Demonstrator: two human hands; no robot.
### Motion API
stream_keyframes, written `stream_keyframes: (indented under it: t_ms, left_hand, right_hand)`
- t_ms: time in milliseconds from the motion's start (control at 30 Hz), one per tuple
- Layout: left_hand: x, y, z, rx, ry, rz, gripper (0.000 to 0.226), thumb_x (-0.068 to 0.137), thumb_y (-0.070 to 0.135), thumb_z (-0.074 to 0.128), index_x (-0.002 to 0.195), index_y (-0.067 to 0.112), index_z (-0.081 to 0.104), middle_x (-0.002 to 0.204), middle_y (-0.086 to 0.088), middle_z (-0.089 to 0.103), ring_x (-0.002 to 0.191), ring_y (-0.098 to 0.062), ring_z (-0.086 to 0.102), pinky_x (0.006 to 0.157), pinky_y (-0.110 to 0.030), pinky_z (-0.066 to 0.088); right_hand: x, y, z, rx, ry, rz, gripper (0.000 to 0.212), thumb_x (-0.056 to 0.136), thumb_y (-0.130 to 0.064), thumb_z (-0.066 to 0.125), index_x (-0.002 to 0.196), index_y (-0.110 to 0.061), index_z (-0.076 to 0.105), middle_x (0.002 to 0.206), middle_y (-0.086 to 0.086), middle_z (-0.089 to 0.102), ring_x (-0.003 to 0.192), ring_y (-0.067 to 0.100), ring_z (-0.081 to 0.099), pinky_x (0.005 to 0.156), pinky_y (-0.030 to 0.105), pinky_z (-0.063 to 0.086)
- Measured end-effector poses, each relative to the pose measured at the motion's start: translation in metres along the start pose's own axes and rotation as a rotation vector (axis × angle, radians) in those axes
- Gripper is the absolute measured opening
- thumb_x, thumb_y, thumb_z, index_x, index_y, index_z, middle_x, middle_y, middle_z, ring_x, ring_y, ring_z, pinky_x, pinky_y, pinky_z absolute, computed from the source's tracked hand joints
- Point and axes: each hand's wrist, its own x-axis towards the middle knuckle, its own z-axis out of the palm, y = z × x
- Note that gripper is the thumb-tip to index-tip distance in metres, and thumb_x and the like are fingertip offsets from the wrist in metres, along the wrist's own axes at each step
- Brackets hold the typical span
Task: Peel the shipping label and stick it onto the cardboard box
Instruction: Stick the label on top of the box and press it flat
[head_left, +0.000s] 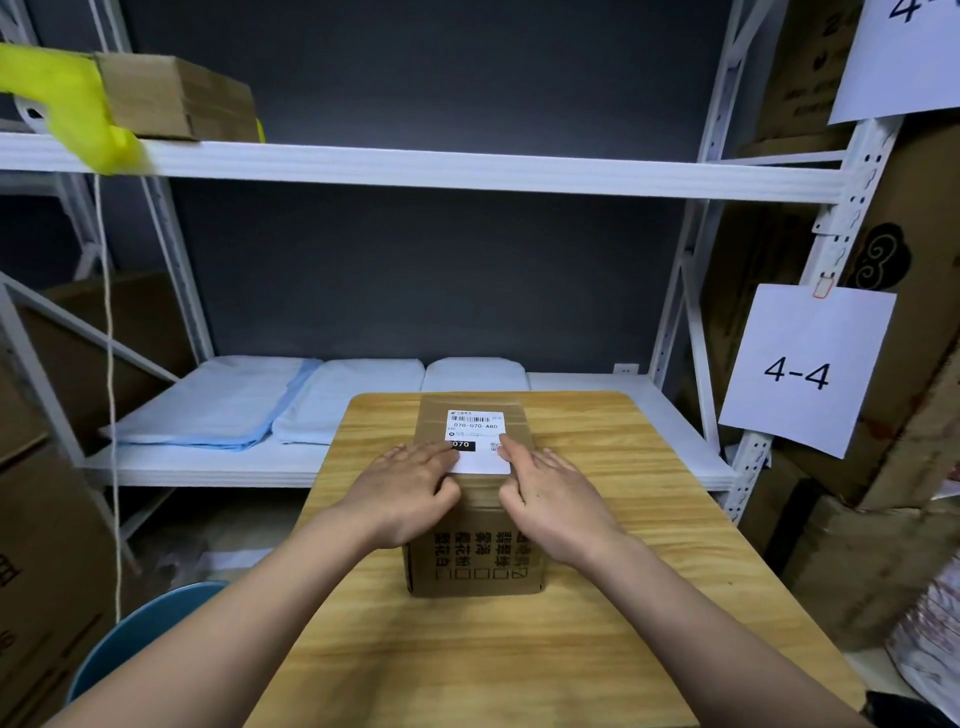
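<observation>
A small brown cardboard box (472, 561) with printed characters on its near side stands on the wooden table (597, 597). A white shipping label (477, 426) with a barcode and "070-070-A80" lies flat on the box's top. My left hand (410, 488) rests palm down on the box, its fingertips pressing the label's lower left corner. My right hand (550, 493) lies flat too, with its fingertips on the label's lower right edge. Neither hand grips anything. The near part of the box top is hidden under my hands.
White metal shelving (415, 166) stands behind the table, with folded light blue padding (249, 400) on its low shelf. A cardboard box (176, 98) and yellow material (78, 104) sit on the upper shelf. A "4-4" paper sign (802, 369) hangs at right. Cartons stack on both sides; a blue stool (140, 634) stands at lower left.
</observation>
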Motion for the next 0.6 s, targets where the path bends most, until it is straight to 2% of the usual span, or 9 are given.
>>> stream_keyframes:
  t_ms: [100, 167, 267, 467, 600]
  left_hand:
    - [-0.003, 0.005, 0.001, -0.014, 0.06, -0.035, 0.056, 0.098, 0.037, 0.024, 0.152, 0.021, 0.021, 0.162, 0.002, 0.014, 0.149, -0.015, 0.011, 0.121, -0.03, 0.005]
    - [-0.004, 0.012, 0.004, -0.04, 0.072, 0.005, 0.057, 0.098, 0.037, 0.024, 0.152, 0.023, 0.017, 0.162, 0.003, 0.012, 0.149, -0.014, 0.009, 0.12, -0.03, 0.005]
    - [-0.005, 0.017, 0.008, -0.038, 0.062, 0.06, 0.053, 0.099, 0.035, 0.025, 0.151, 0.023, 0.021, 0.161, 0.004, 0.018, 0.148, -0.012, 0.015, 0.12, -0.028, 0.006]
    - [-0.011, 0.003, 0.009, 0.0, 0.04, 0.066, 0.054, 0.099, 0.035, 0.025, 0.151, 0.026, 0.021, 0.161, 0.008, 0.014, 0.149, -0.009, 0.01, 0.12, -0.028, 0.002]
    - [-0.015, -0.005, 0.011, 0.022, 0.085, 0.022, 0.053, 0.098, 0.037, 0.025, 0.15, 0.025, 0.024, 0.161, 0.008, 0.018, 0.148, -0.008, 0.012, 0.12, -0.027, 0.001]
  right_hand:
    - [0.0, -0.007, 0.001, 0.004, 0.053, 0.027, 0.059, 0.095, -0.028, 0.028, 0.152, -0.016, 0.017, 0.155, 0.003, 0.033, 0.143, 0.015, 0.03, 0.121, 0.03, 0.013]
    - [-0.002, -0.014, 0.001, 0.062, 0.044, -0.023, 0.06, 0.095, -0.026, 0.029, 0.153, -0.018, 0.015, 0.156, -0.001, 0.031, 0.144, 0.014, 0.027, 0.119, 0.027, 0.012]
    - [-0.006, -0.018, 0.002, 0.101, 0.013, -0.082, 0.058, 0.096, -0.023, 0.032, 0.152, -0.018, 0.017, 0.153, -0.003, 0.038, 0.14, 0.014, 0.032, 0.116, 0.023, 0.014]
    - [-0.01, -0.006, 0.007, 0.054, 0.037, -0.099, 0.057, 0.094, -0.021, 0.031, 0.15, -0.019, 0.021, 0.153, -0.007, 0.039, 0.141, 0.008, 0.031, 0.12, 0.021, 0.008]
    - [-0.013, -0.001, 0.002, 0.024, 0.081, -0.043, 0.055, 0.096, -0.022, 0.029, 0.15, -0.019, 0.02, 0.151, -0.005, 0.041, 0.139, 0.007, 0.033, 0.118, 0.02, 0.005]
